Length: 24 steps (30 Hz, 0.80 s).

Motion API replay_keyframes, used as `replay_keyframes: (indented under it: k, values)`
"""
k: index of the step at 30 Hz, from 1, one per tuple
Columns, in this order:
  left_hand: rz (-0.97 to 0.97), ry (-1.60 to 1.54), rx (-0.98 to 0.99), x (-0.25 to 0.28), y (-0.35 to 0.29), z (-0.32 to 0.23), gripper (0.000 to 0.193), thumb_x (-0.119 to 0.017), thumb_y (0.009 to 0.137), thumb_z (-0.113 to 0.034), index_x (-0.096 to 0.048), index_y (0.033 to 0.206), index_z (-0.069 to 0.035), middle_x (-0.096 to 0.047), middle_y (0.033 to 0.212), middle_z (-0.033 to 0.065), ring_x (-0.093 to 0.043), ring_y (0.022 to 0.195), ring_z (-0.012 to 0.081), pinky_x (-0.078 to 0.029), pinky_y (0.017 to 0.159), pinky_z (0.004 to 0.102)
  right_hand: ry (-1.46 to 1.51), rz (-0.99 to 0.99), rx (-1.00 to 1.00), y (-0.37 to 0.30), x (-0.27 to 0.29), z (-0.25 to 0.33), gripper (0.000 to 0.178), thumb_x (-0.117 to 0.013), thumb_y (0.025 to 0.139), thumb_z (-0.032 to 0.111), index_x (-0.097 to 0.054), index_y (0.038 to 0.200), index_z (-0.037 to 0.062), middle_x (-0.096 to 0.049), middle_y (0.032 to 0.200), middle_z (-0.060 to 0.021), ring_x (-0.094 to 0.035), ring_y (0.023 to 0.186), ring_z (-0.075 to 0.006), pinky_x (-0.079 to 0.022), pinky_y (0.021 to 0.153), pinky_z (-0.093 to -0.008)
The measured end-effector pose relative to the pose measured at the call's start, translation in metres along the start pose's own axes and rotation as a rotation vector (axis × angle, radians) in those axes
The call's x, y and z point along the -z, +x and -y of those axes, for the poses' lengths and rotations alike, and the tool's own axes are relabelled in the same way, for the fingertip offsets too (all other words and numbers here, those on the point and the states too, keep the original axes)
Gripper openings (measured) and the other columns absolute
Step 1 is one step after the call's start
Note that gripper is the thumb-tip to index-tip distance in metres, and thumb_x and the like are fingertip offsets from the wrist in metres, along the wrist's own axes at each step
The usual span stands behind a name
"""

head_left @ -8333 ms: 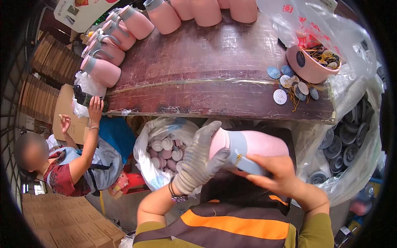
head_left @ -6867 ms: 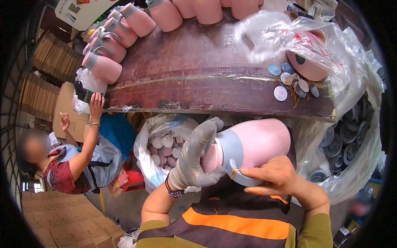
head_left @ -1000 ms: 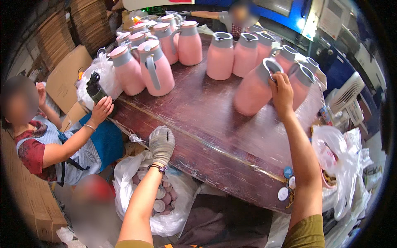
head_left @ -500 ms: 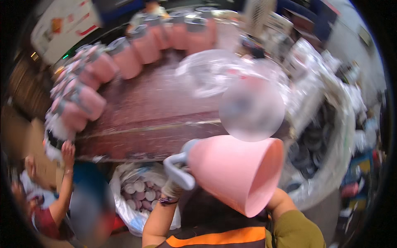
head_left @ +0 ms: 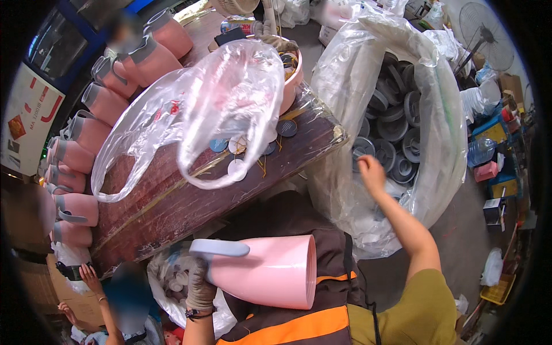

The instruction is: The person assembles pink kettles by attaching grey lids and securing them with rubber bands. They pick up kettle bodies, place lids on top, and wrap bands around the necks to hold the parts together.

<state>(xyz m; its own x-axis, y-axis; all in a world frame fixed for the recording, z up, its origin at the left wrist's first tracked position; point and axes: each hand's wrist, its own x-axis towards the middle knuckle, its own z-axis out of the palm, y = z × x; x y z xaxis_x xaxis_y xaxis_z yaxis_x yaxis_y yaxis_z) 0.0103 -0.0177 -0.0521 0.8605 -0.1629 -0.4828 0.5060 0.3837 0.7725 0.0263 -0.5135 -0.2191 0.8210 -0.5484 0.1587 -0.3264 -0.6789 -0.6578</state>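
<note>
My left hand [head_left: 200,289], in a knit glove, is closed around the grey handle end of a pink plastic jug [head_left: 270,273]. The jug lies sideways over my lap, its wide rim toward the right and its grey handle [head_left: 218,248] uppermost. My bare right hand [head_left: 372,174] reaches into a big clear plastic bag [head_left: 329,135] of grey round lids [head_left: 411,144]. Its fingers are apart and bent, with the tips at the edge of one lid [head_left: 363,148]; I see no lid lifted in them.
More pink jugs [head_left: 92,132] line the far left of the dark red table [head_left: 253,178]. A clear carrier bag [head_left: 230,86] and round tags [head_left: 287,127] lie there by a pink tub [head_left: 294,80]. A bag of small discs [head_left: 161,270] stands below; another person's hand [head_left: 90,279] is at left.
My view has swung right. The jug is lower and turned more level, still in my left hand. My right hand has come from behind the jug out to the bag of lids.
</note>
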Motion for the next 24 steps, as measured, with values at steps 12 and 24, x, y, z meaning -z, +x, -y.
replay_keyframes:
  k: [12, 24]
  values:
    - [0.001, -0.355, 0.11, 0.021, 0.017, 0.047, 0.056, -0.063, 0.09, -0.027, -0.042, 0.133, 0.002, -0.053, 0.129, 0.0154, -0.052, 0.118, 0.0275, -0.04, 0.104, 0.0432, -0.376, -0.24, -0.134, 0.022, 0.045, -0.061, 0.036, -0.054, 0.092, 0.033, -0.057, 0.116, 0.0066, -0.059, 0.114, -0.018, -0.059, 0.098, -0.037, -0.048, 0.081, -0.0436]
    - [-0.069, -0.302, -0.004, 0.02, 0.021, 0.04, 0.05, -0.06, 0.091, -0.036, -0.052, 0.125, 0.0, -0.06, 0.119, 0.0117, -0.058, 0.108, 0.0245, -0.045, 0.098, 0.0408, 0.09, 0.324, -0.001, -0.155, -0.011, 0.067, 0.035, -0.052, 0.088, 0.014, -0.055, 0.121, 0.0, -0.055, 0.127, -0.0187, -0.05, 0.119, -0.0352, -0.037, 0.102, -0.0398]
